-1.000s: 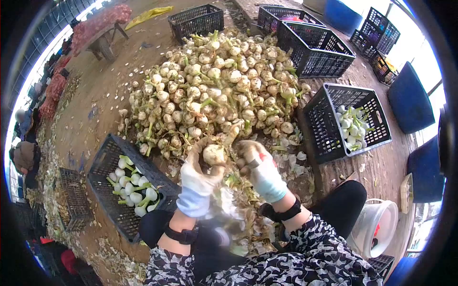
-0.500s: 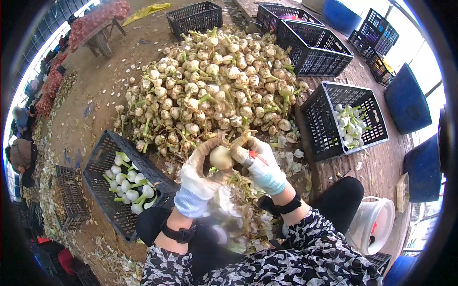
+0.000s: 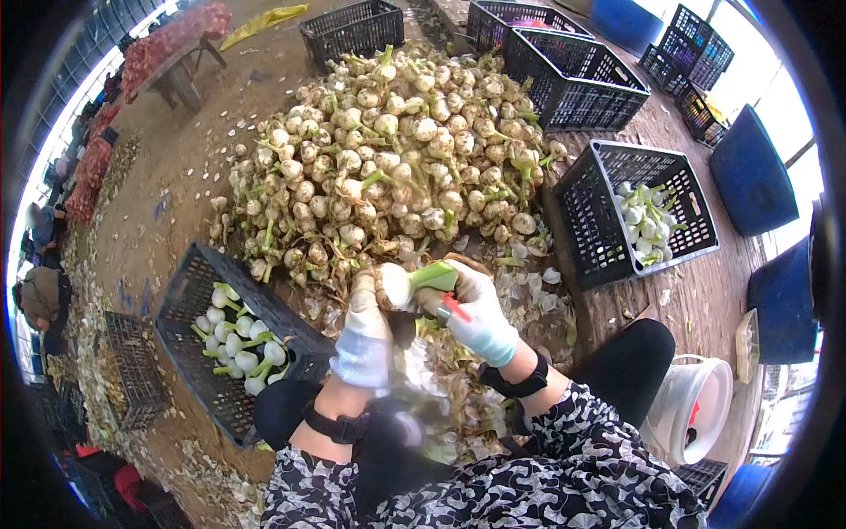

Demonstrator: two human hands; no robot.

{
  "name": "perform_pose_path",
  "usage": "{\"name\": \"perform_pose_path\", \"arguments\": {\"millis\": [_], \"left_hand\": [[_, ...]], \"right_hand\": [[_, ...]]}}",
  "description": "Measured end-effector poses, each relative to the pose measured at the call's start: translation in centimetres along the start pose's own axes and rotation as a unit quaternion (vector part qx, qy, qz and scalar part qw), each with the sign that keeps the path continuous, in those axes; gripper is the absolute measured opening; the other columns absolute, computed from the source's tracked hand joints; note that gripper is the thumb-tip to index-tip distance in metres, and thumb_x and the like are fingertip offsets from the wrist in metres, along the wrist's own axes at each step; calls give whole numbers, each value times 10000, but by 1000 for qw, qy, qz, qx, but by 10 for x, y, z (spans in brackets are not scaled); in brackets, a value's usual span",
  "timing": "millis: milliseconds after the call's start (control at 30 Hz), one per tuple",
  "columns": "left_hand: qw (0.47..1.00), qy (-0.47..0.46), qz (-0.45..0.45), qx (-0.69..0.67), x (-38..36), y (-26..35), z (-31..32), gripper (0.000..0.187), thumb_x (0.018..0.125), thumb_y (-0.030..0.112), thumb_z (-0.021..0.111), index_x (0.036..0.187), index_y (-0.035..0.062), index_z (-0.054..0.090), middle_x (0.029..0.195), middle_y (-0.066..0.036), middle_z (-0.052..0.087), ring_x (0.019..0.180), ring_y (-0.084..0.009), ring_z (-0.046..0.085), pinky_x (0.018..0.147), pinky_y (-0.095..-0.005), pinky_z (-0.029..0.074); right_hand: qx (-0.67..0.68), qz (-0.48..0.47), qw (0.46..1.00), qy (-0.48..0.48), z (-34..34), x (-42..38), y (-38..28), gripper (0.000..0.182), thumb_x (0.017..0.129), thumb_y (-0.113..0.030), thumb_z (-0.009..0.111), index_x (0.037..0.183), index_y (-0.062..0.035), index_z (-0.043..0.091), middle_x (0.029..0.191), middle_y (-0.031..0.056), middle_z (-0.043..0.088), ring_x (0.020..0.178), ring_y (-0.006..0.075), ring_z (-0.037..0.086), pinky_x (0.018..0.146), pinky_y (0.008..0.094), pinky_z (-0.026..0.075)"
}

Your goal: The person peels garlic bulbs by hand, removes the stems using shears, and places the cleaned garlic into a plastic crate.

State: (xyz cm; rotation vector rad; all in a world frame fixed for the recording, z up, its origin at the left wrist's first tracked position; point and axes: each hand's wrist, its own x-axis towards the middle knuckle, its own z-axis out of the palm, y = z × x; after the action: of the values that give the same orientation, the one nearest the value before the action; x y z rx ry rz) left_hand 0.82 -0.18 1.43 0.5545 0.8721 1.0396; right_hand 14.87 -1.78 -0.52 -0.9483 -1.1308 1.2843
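A garlic bulb (image 3: pixel 394 286) with a thick green stem (image 3: pixel 436 275) is held between my two gloved hands, in front of the heap. My left hand (image 3: pixel 365 319) is closed round the bulb's root side. With fingers bent round the stem, my right hand (image 3: pixel 473 309) grips it from the other side. A small red piece (image 3: pixel 456 308) shows at the right thumb; what it belongs to is mostly hidden. Just beyond the hands rises a big heap of soil-stained garlic bulbs (image 3: pixel 388 167). Loose peeled skins (image 3: pixel 441 388) lie below, between my legs.
At the left, a tilted black crate (image 3: pixel 198 353) holds clean white bulbs (image 3: pixel 238 339). Another black crate (image 3: pixel 582 220) on the right holds more bulbs (image 3: pixel 648 220). A white bucket (image 3: pixel 692 410) stands by my right knee. More crates (image 3: pixel 577 84) and blue barrels (image 3: pixel 749 172) are behind.
The bulb has turned from round end toward me to lying sideways, its green stem now pointing right. My left hand has shifted its hold to the bulb's left side.
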Motion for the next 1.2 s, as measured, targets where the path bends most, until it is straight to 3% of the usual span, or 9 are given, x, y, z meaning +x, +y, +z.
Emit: {"name": "perform_pose_path", "arguments": {"millis": [300,367,433,533,633,700,867,1033,1200], "left_hand": [[958,-64,153,233,9,-5,-18,405,912,204,587,1255,2,509,1099,-107,606,957,-220,616,810,-329,543],[987,-158,-23,-8,-2,17,-17,520,848,207,672,1281,-9,479,1119,-135,607,967,-241,629,744,-380,577],[989,-143,-28,-22,0,13,-17,563,838,230,685,1296,-9,461,1122,-127,603,953,-229,628,726,-340,576],[966,-102,148,184,7,-4,-14,564,821,193,711,1289,-4,464,1099,-109,605,891,-196,629,687,-304,573],[981,-82,21,173,2,-4,-14,631,758,88,766,1297,-5,450,1084,-74,583,896,-133,589,818,-261,526],[983,-95,42,152,-1,-7,-12,615,763,36,740,1301,-14,445,1056,-95,599,841,-144,611,718,-236,532],[964,-125,55,227,7,1,-28,767,694,-12,774,1360,-2,392,1058,-110,619,866,-175,637,688,-247,559],[958,-124,108,234,8,0,-20,771,684,-8,790,1346,-44,396,1196,-116,562,1022,-167,573,844,-284,524],[982,-142,-45,119,6,13,-21,610,720,-33,742,1269,-53,477,1139,-120,587,958,-180,598,839,-273,515]], "right_hand": [[-214,-55,974,41,-13,1,-8,127,831,-48,638,949,-2,637,855,32,636,728,121,589,700,250,476],[218,133,966,46,-22,2,-18,129,858,-60,605,978,-12,619,839,19,635,714,103,578,679,244,467],[301,144,940,76,-21,0,-15,125,877,-75,589,987,-18,607,851,9,626,731,87,568,674,236,460],[79,125,989,16,-20,-6,-28,142,872,-81,607,993,-7,599,873,6,619,766,83,568,697,242,463],[-168,-28,984,51,-33,2,-7,115,876,-74,587,965,-2,596,834,20,625,745,102,585,675,248,485],[-35,84,979,184,-61,15,25,156,811,-47,607,953,13,586,815,84,644,746,179,624,691,296,512],[-547,-11,822,-157,-80,-15,72,323,815,-172,612,1097,-13,610,888,180,651,771,296,643,702,341,517],[-46,239,970,-27,-55,7,-10,473,881,-412,604,1094,9,568,797,59,618,669,144,575,624,297,477],[-238,112,959,-105,-47,14,-21,423,884,-322,619,1081,51,584,865,82,646,769,140,608,695,272,495]]}}
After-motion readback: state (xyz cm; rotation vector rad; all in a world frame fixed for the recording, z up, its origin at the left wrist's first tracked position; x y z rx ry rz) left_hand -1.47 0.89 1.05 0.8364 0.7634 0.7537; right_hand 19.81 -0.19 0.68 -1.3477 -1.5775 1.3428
